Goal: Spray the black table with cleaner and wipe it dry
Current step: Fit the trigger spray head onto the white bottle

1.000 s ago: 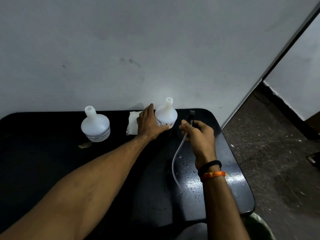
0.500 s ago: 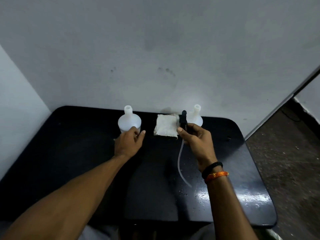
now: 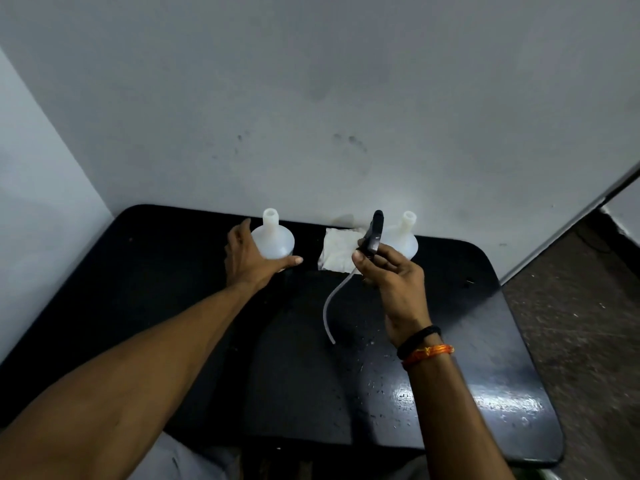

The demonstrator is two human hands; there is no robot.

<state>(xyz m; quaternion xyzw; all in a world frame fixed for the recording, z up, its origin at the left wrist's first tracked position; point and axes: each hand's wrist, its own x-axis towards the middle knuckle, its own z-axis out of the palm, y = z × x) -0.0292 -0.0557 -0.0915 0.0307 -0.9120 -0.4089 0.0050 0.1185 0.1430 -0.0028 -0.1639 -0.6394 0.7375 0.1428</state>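
The black table (image 3: 166,285) has droplets on its right half. My left hand (image 3: 251,259) wraps around the left white bottle (image 3: 273,239), which stands capless at the back. My right hand (image 3: 391,275) holds a black spray head (image 3: 374,233) upright above the table, with its clear dip tube (image 3: 330,306) hanging down to the left. A second capless white bottle (image 3: 403,237) stands behind my right hand. Between the two bottles lies a folded white cloth (image 3: 337,251).
A grey wall (image 3: 311,116) runs along the table's back edge, and a lighter wall (image 3: 41,209) closes the left side. To the right is a speckled floor (image 3: 581,323). My wrist carries a black band and an orange thread (image 3: 427,351).
My left hand left the right bottle, crossed to the left bottle and closed around it. My right hand lifted the spray head higher. The camera turned left.
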